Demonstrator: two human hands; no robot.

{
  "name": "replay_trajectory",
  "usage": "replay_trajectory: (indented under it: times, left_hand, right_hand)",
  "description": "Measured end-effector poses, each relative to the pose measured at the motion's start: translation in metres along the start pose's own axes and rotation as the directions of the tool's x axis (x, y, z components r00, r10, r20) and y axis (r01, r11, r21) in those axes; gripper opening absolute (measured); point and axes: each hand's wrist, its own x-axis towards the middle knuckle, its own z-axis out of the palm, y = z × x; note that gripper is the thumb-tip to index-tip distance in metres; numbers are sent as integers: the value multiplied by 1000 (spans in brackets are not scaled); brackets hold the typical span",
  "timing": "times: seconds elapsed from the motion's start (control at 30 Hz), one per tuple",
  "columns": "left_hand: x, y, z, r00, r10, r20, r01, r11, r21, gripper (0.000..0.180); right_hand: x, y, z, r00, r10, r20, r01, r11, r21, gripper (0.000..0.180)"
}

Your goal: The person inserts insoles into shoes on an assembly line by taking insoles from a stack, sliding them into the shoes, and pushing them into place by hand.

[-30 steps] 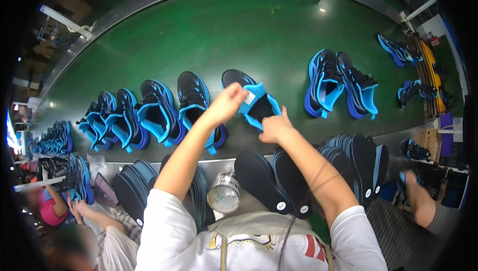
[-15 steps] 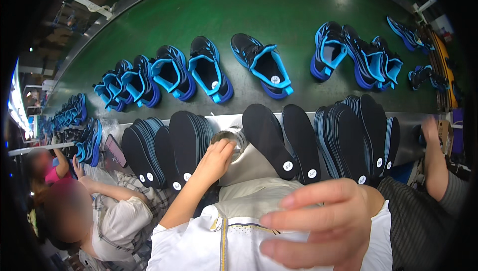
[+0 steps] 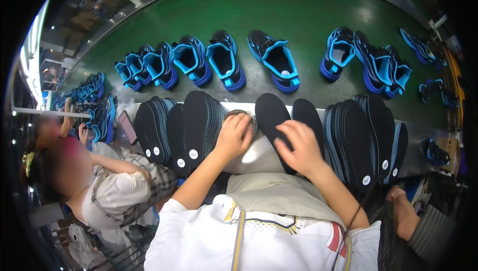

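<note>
My left hand is at a round metal container, its fingers curled over the near side; what they grip is hidden. My right hand hovers over two black insoles, thumb and fingers apart, holding nothing. One insole leans at its left, and the other insole stands behind it. On the green work surface beyond, a single black and blue sneaker has a white round sticker inside.
Stacks of insoles stand at left and right on a metal ledge. Rows of sneakers line the green surface. A person sits at left; another person's arm is at right.
My right hand has moved forward and up from near my chest to the insoles. My left hand stays at the metal container. The whole view has shifted, and the right neighbour's arm has drawn back.
</note>
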Motion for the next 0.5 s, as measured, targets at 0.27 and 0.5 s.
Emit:
replay_trajectory:
  times: [0.27, 0.5]
  left_hand:
    - [-8, -3, 0, 998, 14, 60, -15, 1000, 9, 39]
    - [-22, 13, 0, 995, -97, -38, 96, 995, -35, 37]
  right_hand:
    - [-45, 35, 67, 962, 156, 224, -17, 853, -522, 65]
    - [-74, 38, 45, 959, 151, 241, -2, 851, -525, 66]
